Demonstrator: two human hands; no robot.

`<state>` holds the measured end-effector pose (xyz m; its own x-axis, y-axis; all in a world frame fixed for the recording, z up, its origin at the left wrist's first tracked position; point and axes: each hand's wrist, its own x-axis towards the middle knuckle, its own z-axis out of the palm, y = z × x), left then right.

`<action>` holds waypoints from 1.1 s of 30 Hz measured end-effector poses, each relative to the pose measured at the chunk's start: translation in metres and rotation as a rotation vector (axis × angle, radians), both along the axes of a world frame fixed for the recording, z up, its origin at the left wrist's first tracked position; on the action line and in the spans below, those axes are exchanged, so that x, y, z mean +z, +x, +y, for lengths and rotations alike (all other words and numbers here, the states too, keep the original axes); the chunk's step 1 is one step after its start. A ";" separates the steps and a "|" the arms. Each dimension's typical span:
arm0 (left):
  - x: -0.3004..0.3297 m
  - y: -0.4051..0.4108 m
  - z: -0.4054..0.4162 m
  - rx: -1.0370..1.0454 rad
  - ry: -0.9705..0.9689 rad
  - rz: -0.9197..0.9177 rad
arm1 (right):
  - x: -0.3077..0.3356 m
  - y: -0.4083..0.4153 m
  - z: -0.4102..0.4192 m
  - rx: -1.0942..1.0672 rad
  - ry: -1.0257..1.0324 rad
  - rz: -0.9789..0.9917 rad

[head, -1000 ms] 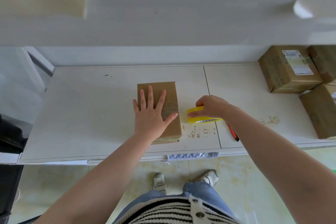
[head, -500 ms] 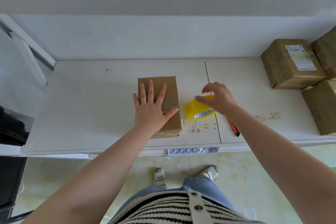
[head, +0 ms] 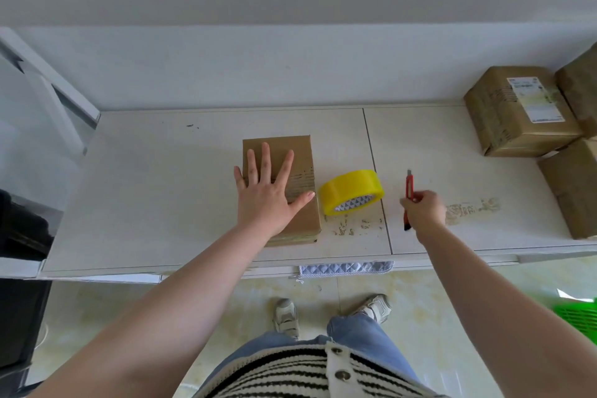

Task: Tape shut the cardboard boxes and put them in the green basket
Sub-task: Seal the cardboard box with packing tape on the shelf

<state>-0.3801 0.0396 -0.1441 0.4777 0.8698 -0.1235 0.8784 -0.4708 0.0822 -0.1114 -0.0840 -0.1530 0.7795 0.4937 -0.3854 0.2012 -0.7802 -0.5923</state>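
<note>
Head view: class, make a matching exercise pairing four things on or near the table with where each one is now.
Things:
1. tape roll
2. red cutter
3. box
4. green basket

Places:
A. under the flat left hand
B. on the floor, far right
C. free on the table, right of the box
D. in the right hand

Pairs: 1-C, 2-D, 3-A, 4-B
</note>
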 end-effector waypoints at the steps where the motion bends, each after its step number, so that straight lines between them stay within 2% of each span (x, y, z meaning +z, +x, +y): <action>1: 0.000 0.000 0.000 0.000 0.003 0.003 | 0.014 -0.003 0.010 -0.033 0.094 0.012; 3: -0.001 0.000 -0.001 0.002 0.008 0.001 | 0.048 -0.013 0.035 -0.038 0.282 0.045; 6: 0.000 0.000 -0.002 0.009 0.009 -0.024 | 0.090 -0.044 0.067 0.146 0.416 0.225; 8: 0.002 0.001 -0.002 0.009 0.007 -0.020 | 0.098 -0.068 0.075 0.316 0.341 0.358; 10: 0.003 0.001 -0.002 0.006 -0.001 -0.019 | 0.093 -0.083 0.073 0.451 0.194 0.280; 13: 0.003 -0.006 0.000 0.013 0.002 -0.031 | 0.086 -0.077 0.066 0.610 0.058 0.039; 18: 0.003 -0.016 0.001 0.050 -0.011 -0.038 | 0.089 -0.061 0.054 0.771 -0.048 0.093; 22: 0.005 -0.014 0.000 0.042 -0.004 -0.034 | 0.091 -0.062 0.052 0.818 -0.094 0.118; 29: 0.003 -0.014 0.000 0.044 -0.007 -0.027 | 0.089 -0.073 0.054 0.908 -0.178 -0.098; 31: 0.003 -0.015 0.000 0.042 -0.005 -0.024 | 0.083 -0.079 0.053 0.857 -0.079 -0.142; 33: 0.002 -0.016 0.000 0.037 -0.004 -0.022 | 0.078 -0.077 0.047 0.535 0.259 0.111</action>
<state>-0.3957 0.0396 -0.1417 0.4479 0.8863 -0.1173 0.8932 -0.4377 0.1033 -0.1886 -0.0369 -0.0747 0.3587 0.8950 -0.2653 0.4519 -0.4152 -0.7896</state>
